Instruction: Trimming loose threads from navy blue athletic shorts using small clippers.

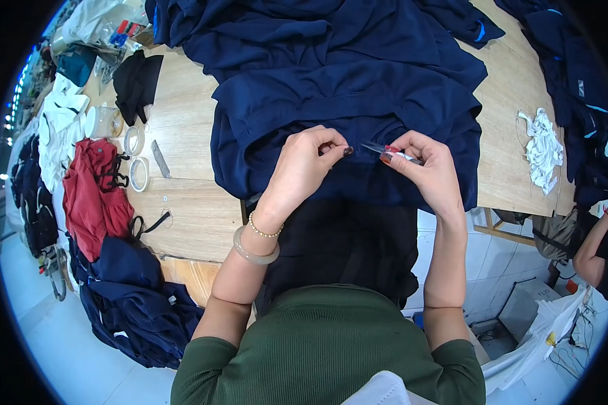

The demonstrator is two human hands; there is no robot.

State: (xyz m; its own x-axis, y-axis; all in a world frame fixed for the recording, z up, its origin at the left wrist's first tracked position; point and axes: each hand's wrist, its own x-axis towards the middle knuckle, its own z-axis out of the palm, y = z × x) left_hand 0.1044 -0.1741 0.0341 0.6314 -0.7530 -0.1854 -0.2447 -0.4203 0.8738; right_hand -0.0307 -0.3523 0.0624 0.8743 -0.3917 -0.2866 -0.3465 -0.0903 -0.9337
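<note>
A navy blue garment [284,94] lies gathered in front of me, and its elasticated waist opening faces me. My left hand [305,160] is over the near edge of that opening, thumb and forefinger pinched together; anything between them is too small to make out. In my right hand [427,165] I hold small thread snips [373,146], with the pointed blades toward my left fingertips. A short gap separates the blade tips from the left fingers. My right palm and curled fingers hide most of the snips' body.
To the left on the wooden table [189,128] are rolls of tape [140,174], a metal strip [160,159], black cloth [136,84] and a red garment [96,196]. White scraps [542,152] lie at right. More navy garments are piled [138,307] lower left. Another person's arm [594,250] shows far right.
</note>
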